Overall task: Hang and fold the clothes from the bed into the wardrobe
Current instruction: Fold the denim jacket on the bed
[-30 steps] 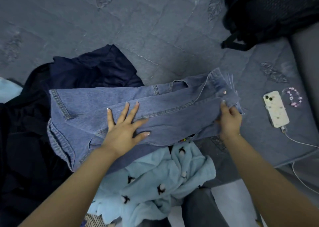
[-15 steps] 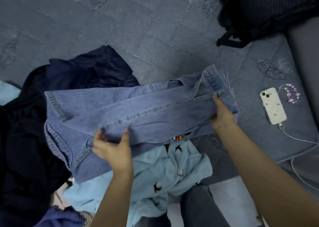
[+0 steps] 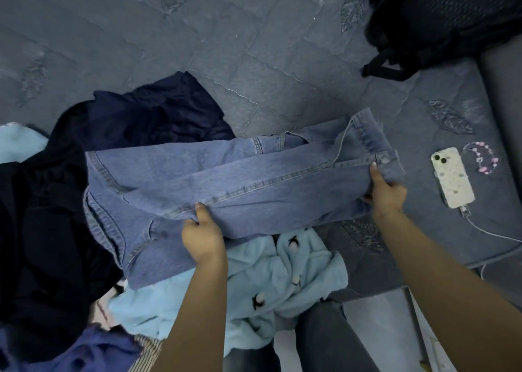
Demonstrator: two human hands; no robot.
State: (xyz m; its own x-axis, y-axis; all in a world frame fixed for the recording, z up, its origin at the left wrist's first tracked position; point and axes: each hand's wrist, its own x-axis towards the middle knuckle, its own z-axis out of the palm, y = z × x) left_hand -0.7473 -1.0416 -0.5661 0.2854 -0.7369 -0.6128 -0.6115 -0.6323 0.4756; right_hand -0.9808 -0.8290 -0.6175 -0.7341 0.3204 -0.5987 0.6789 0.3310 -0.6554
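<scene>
Now we see the bed [image 3: 254, 46] under its grey quilted cover, filling most of the view. On its near left side a heap of dark clothes [image 3: 56, 202] spreads wide, with a navy piece reaching up toward the middle. Across the heap and the cover lies the denim jacket [image 3: 240, 179], stretched sideways and partly folded along its length, its buttoned band at the right end. Below it we find a pale blue fleece garment [image 3: 268, 287] with small dark figures on it, bunched at the bed's near edge. A black backpack [image 3: 437, 18] sits at the far right corner.

Our left hand [image 3: 203, 236] grips the jacket's near fold, thumb on top and fingers curled under the cloth. Our right hand [image 3: 387, 193] pinches the right end just beside the metal snap, thumb pressing on the denim.

To the right, apart from the jacket, a phone [image 3: 452, 176] lies face down with a white cable [image 3: 491, 231] plugged in, and a beaded bracelet [image 3: 481, 157] rests just beside it.
</scene>
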